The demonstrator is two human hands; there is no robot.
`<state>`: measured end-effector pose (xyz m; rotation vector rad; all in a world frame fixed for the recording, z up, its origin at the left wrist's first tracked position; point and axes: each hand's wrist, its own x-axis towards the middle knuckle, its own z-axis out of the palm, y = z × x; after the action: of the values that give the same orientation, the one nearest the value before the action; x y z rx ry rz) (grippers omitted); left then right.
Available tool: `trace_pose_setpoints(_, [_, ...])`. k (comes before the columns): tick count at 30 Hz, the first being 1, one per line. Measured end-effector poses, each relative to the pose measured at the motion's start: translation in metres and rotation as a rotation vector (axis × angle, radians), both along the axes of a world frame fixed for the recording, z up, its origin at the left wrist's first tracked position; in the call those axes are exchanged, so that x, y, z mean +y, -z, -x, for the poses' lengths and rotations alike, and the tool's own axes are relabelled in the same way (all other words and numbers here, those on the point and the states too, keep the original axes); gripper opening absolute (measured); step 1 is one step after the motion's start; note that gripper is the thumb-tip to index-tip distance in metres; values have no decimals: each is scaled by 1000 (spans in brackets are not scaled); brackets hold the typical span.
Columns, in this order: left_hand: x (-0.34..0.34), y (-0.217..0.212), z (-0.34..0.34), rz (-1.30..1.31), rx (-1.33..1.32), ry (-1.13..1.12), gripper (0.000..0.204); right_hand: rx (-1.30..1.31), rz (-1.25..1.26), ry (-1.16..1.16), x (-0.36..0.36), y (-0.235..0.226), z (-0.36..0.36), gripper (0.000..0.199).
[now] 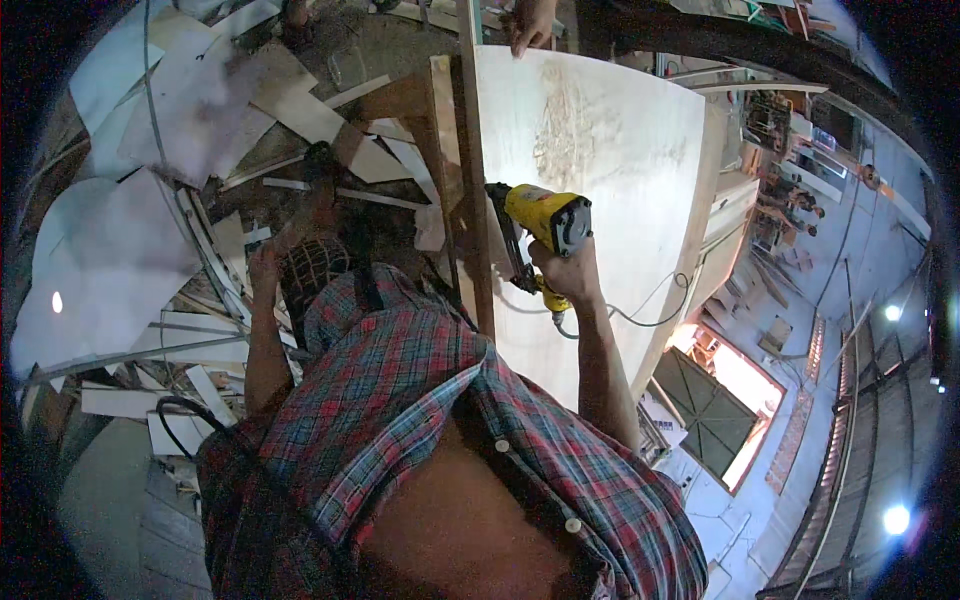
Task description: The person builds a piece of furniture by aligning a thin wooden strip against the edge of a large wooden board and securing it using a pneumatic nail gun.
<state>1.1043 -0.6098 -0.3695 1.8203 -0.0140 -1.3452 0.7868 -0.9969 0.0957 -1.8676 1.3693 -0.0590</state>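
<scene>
My right hand (566, 270) is wrapped round the handle of a yellow and black air nail gun (540, 212). The gun's nose is at the left edge of a pale wooden panel (610, 130), beside a brown wooden edge strip (476, 190). A thin air hose (650, 322) loops from the base of the gun across the panel. My left hand (266, 262) is low on the left, above the scrap-covered floor; shadow hides its fingers. At the panel's far edge, another person's hand (533, 28) rests with fingers on the top.
Scrap boards and offcuts (300, 105) litter the floor on the left, with large white sheets (100, 270) among them. A black cable (185, 405) curves near my left side. Stacked panels (730, 215) stand on the right, before a bright doorway (725, 400).
</scene>
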Motion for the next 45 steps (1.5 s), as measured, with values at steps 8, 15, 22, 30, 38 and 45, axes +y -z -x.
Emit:
trace_pose_setpoints(8, [61,27,38,-37,3,-3,55,-3,35,-16,8,-11,-18,19])
trace_pose_setpoints(15, [80,-2,97,-31,142,-131,49,-8,103,-17,18,-15,-15,27])
trace_pose_setpoints(22, [146,-24,78,188,416,-416,44,23,41,-9,14,-13,-27,24])
trace_pose_setpoints(30, [86,-15,62,-162,-47,-23,51,-39,124,-149,0,-3,-18,24])
trace_pose_setpoints(38, [-35,-53,59,28,64,37,49,41,-5,31,-26,5,19,30])
trace_pose_setpoints(45, [37,-8,47,25,-72,239,54,-152,-195,181,-9,30,12,32])
